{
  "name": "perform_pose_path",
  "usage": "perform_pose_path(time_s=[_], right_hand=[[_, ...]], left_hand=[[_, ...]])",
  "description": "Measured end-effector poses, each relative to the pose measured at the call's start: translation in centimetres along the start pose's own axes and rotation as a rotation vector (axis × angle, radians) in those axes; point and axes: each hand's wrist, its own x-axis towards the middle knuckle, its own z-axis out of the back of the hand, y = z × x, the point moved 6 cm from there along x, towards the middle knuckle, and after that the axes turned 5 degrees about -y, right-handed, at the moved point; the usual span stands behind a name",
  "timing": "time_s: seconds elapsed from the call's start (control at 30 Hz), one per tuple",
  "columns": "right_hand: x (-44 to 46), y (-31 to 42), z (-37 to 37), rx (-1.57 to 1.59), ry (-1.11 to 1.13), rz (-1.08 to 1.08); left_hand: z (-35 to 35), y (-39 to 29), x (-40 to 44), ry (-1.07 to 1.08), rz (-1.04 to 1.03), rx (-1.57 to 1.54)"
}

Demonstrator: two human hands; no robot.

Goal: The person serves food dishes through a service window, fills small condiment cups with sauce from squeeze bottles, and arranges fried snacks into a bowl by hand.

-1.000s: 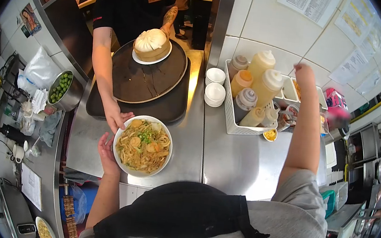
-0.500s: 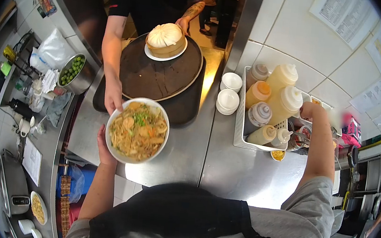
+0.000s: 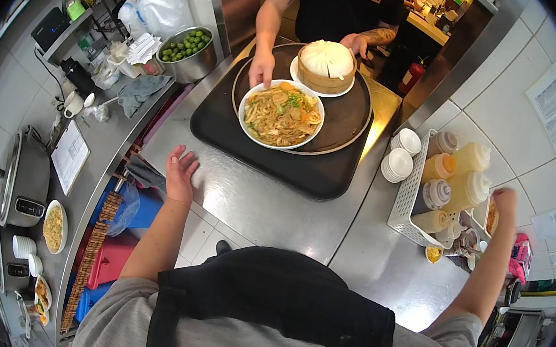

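My left hand (image 3: 181, 173) is held over the steel counter with its fingers apart and slightly curled, holding nothing. Beyond it, a white bowl of noodles (image 3: 282, 116) with vegetables and green garnish is at the near edge of a round brown tray (image 3: 256, 69). A co-worker's hand (image 3: 262, 69) grips the bowl's rim. My right hand (image 3: 504, 201) is closed at the far right, beside a white container (image 3: 492, 216) with orange contents; what its fingers hold, if anything, is hidden. Left of it stands a white basket (image 3: 405, 202) of squeeze bottles (image 3: 468, 191).
A large bun (image 3: 327, 58) in a bamboo steamer (image 3: 323, 82) sits on the round tray, above a black tray (image 3: 304, 182). Small white bowls (image 3: 399, 164) are stacked beside the basket. A metal pot of limes (image 3: 186, 49) and a clipboard (image 3: 70, 155) are on the left counter.
The noodle bowl has left my left hand and moved away to the round tray, in the co-worker's hand. My left hand has opened. My right hand stays by the condiments; the view has turned left.
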Motion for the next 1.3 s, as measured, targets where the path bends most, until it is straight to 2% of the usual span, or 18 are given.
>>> perform_pose_path(time_s=[0.07, 0.1, 0.17, 0.2, 0.23, 0.3, 0.4, 0.47, 0.53, 0.67, 0.8, 0.87, 1.07, 1.1, 1.13, 1.2, 1.27, 1.3], right_hand=[[2.2, 9.0, 9.6, -0.057, 0.042, -0.161], [3.9, 11.4, 12.2, 0.105, -0.049, -0.145], [4.9, 23.3, 18.0, 0.318, -0.059, -0.076], [5.5, 28.5, 18.9, 0.516, -0.040, 0.000], [5.2, 34.8, 19.8, 0.531, 0.034, 0.042], [4.2, 45.2, 18.9, 0.677, 0.098, 0.218], [2.7, 55.9, 12.0, 0.741, 0.278, 0.260], [1.7, 61.1, 6.4, 0.577, 0.281, 0.394], [0.1, 64.6, 1.5, 0.570, 0.338, 0.380], [-2.0, 68.2, -1.5, 0.457, 0.312, 0.514], [-2.5, 68.4, -0.9, 0.361, 0.122, 0.580], [-3.1, 69.1, 0.6, 0.214, 0.142, 0.382], [-4.5, 70.2, 0.8, 0.038, -0.161, 0.523], [-4.4, 70.8, 0.9, 0.056, -0.144, 0.483], [-4.5, 72.8, 2.1, 0.054, -0.153, 0.476], [-6.3, 78.2, 6.6, 0.389, -0.238, 0.499], [-7.7, 85.7, 9.7, 0.695, -0.235, 0.684], [-8.2, 89.7, 9.9, 0.758, -0.176, 0.731]], left_hand=[[0.6, -0.8, 0.4, 0.005, -0.017, 0.026], [0.5, -0.8, 0.6, 0.018, -0.024, 0.097], [0.0, -0.8, 1.0, 0.035, -0.023, 0.161], [-0.3, -0.9, 1.3, 0.007, 0.004, 0.167], [-0.6, -0.9, 1.5, -0.021, 0.031, 0.174], [-1.1, -1.0, 1.9, -0.001, 0.006, 0.188], [-0.7, -0.8, 2.4, 0.006, -0.032, 0.186], [-0.8, -0.8, 2.3, 0.078, -0.139, 0.278], [-0.5, -0.9, 2.3, 0.054, -0.162, 0.288], [-0.5, -0.8, 2.5, 0.054, -0.218, 0.344], [-0.9, -1.5, 2.1, 0.104, -0.260, 0.410], [-0.9, -1.6, 1.9, 0.092, -0.221, 0.355], [-0.3, 0.3, 2.8, 0.237, -0.020, 0.123], [0.4, 0.4, 3.0, 0.241, -0.025, 0.123], [0.3, 0.8, 3.1, 0.368, 0.068, -0.010], [0.9, -0.2, 4.6, 0.509, 0.171, -0.153], [4.1, -2.2, 6.0, 0.580, 0.402, -0.119], [6.3, -3.5, 7.7, 0.523, 0.383, -0.091]])
